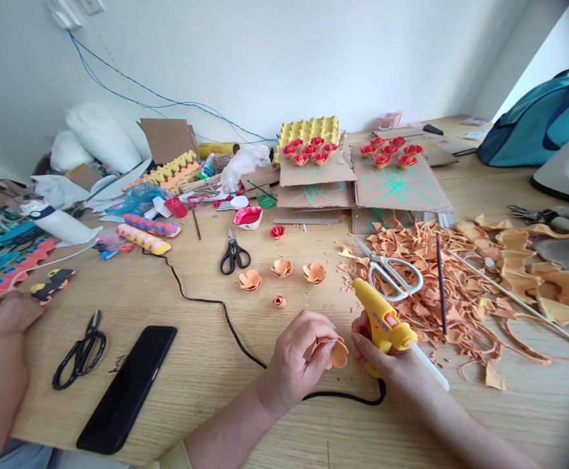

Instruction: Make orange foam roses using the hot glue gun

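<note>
My left hand (296, 355) is closed on a small orange paper flower (334, 352) near the table's front edge. My right hand (386, 361) grips a yellow hot glue gun (382, 319), its nozzle end pointing up and away and a white glue stick (431, 368) sticking out at the back. The gun sits just right of the flower. Its black cord (216, 303) runs left across the table. Three finished orange flowers (282, 268) and a small rolled bud (279, 300) lie beyond my hands.
A pile of orange paper scraps (460, 280) with white-handled scissors (394, 273) lies at right. Black scissors (234, 254), a second black pair (81, 352) and a phone (128, 387) lie left. Red flowers sit on cardboard (396, 179) at the back. Another person's hand (0, 319) rests at far left.
</note>
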Motion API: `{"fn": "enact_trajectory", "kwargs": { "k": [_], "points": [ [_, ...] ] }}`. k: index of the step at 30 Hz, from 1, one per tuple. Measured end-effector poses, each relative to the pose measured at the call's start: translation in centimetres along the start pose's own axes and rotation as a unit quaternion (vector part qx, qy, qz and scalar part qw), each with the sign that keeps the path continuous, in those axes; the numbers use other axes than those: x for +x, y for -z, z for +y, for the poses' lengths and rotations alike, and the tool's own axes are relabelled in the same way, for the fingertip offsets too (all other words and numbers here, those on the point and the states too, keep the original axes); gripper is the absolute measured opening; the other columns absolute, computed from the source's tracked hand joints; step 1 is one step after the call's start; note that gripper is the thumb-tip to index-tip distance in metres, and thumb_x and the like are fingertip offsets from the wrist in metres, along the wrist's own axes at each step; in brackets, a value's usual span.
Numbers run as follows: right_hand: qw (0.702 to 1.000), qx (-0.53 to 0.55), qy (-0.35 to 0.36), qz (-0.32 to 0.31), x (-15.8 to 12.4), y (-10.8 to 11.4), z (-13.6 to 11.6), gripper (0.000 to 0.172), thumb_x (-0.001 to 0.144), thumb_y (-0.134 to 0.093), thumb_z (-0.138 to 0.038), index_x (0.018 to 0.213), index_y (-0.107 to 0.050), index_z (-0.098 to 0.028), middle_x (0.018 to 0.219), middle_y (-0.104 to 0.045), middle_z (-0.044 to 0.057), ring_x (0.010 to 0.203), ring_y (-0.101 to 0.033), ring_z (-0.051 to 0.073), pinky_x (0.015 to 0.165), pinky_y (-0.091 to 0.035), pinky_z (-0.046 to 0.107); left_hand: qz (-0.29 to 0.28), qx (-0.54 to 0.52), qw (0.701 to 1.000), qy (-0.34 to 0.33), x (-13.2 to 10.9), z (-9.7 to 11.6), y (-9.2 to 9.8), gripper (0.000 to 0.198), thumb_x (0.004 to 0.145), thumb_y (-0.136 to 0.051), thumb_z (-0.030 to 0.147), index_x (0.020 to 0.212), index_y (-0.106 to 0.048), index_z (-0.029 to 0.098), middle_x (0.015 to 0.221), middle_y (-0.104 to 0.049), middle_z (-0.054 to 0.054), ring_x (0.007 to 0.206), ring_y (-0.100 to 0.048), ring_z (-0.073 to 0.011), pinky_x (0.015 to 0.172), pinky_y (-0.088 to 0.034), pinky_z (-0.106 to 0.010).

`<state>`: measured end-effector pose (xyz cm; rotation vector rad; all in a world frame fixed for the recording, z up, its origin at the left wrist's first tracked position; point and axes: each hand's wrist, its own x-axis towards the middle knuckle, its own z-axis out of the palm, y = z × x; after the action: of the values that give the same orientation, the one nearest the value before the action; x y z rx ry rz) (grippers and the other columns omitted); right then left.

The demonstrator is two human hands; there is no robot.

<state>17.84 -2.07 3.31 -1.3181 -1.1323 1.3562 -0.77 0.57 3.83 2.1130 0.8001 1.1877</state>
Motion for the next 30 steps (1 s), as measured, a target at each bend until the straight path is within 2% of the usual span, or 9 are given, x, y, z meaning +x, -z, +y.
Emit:
{"fn": "enact_trajectory", "kwargs": {
  "k": [2, 5, 8, 11, 15, 19, 22, 25, 30],
  "points": [
    [1.000, -0.014, -0.002, -0.009, -0.1, 0.1, -0.1, 0.024, 0.082, -0.067, -0.043, 0.079, -0.054, -0.023, 0.062, -0.055, -0.004, 0.058, -0.050, 0.015, 0.058, -0.041, 0.029, 0.008, 0.012, 1.000, 0.006, -0.1, -0.3, -0.1, 0.012, 0.094, -0.055, 0.008, 0.096, -0.061, 0.018, 0.091, -0.064, -0.005, 0.086, -0.063, -0.0151, 0.077, -0.052, -0.025],
    [0.999, -0.026, -0.014, -0.037, -0.2, 0.2, 0.2, 0.024, 0.085, -0.065, -0.045, 0.083, -0.057, -0.023, 0.061, -0.050, -0.006, 0.056, -0.045, 0.014, 0.055, -0.038, 0.028, 0.016, 0.032, 0.996, 0.077, -0.3, -0.6, -0.4, 0.010, 0.095, -0.053, 0.012, 0.091, -0.059, 0.019, 0.086, -0.063, -0.003, 0.081, -0.061, -0.0143, 0.071, -0.049, -0.023],
    [0.999, -0.026, -0.002, -0.037, -0.3, 0.0, 0.9, 0.024, 0.083, -0.070, -0.043, 0.089, -0.059, -0.023, 0.063, -0.049, -0.006, 0.058, -0.044, 0.014, 0.055, -0.038, 0.027, -0.023, 0.027, 0.988, 0.153, -0.4, -0.4, -0.5, 0.008, 0.096, -0.051, 0.015, 0.094, -0.058, 0.018, 0.086, -0.064, -0.003, 0.075, -0.060, -0.0128, 0.067, -0.047, -0.023],
    [0.999, -0.032, 0.016, 0.004, -0.6, -0.5, 1.2, 0.020, 0.082, -0.070, -0.038, 0.089, -0.058, -0.023, 0.063, -0.049, -0.007, 0.057, -0.044, 0.014, 0.054, -0.038, 0.026, -0.059, -0.005, 0.981, 0.183, -0.2, 0.0, -0.7, 0.007, 0.096, -0.052, 0.018, 0.093, -0.058, 0.017, 0.084, -0.064, -0.002, 0.070, -0.058, -0.0119, 0.065, -0.045, -0.023],
    [0.995, -0.083, 0.049, 0.040, -0.5, -0.6, 0.9, 0.012, 0.083, -0.068, -0.031, 0.085, -0.059, -0.023, 0.072, -0.059, -0.003, 0.066, -0.054, 0.017, 0.063, -0.045, 0.029, -0.092, -0.134, 0.960, 0.229, -0.2, -0.2, -0.7, 0.020, 0.092, -0.065, 0.035, 0.097, -0.061, 0.016, 0.087, -0.064, -0.004, 0.073, -0.058, -0.0130, 0.061, -0.044, -0.022],
    [0.992, -0.077, 0.066, 0.069, 0.0, 0.1, 0.6, 0.011, 0.082, -0.067, -0.030, 0.083, -0.059, -0.024, 0.073, -0.060, -0.001, 0.066, -0.055, 0.018, 0.062, -0.047, 0.030, -0.129, -0.329, 0.893, 0.280, -0.4, -1.1, -0.6, 0.048, 0.076, -0.085, 0.037, 0.113, -0.061, 0.016, 0.102, -0.065, -0.006, 0.087, -0.061, -0.0156, 0.076, -0.049, -0.025],
    [0.993, -0.064, 0.068, 0.068, 0.2, 0.7, 0.1, 0.014, 0.082, -0.068, -0.033, 0.080, -0.057, -0.024, 0.070, -0.056, -0.003, 0.062, -0.052, 0.017, 0.059, -0.045, 0.029, -0.115, -0.388, 0.865, 0.298, -0.4, -1.5, -0.3, 0.050, 0.073, -0.088, 0.031, 0.113, -0.062, 0.019, 0.105, -0.065, -0.005, 0.092, -0.061, -0.0149, 0.083, -0.048, -0.026],
    [0.995, -0.043, 0.049, 0.069, 0.3, 1.4, -0.8, 0.019, 0.082, -0.068, -0.036, 0.080, -0.054, -0.024, 0.068, -0.053, -0.004, 0.059, -0.052, 0.016, 0.057, -0.044, 0.028, -0.082, -0.394, 0.863, 0.306, 0.1, -1.5, 0.2, 0.048, 0.071, -0.090, 0.031, 0.109, -0.064, 0.019, 0.101, -0.064, -0.003, 0.089, -0.059, -0.0137, 0.081, -0.047, -0.024],
    [0.989, 0.027, 0.032, 0.139, 0.9, 2.4, -1.5, 0.028, 0.080, -0.071, -0.045, 0.081, -0.052, -0.025, 0.069, -0.054, -0.005, 0.057, -0.051, 0.014, 0.053, -0.042, 0.027, -0.072, -0.402, 0.858, 0.313, 0.7, -0.9, 1.3, 0.058, 0.065, -0.093, 0.031, 0.115, -0.063, 0.022, 0.106, -0.061, -0.004, 0.093, -0.057, -0.0150, 0.081, -0.047, -0.025]
  ]
}}
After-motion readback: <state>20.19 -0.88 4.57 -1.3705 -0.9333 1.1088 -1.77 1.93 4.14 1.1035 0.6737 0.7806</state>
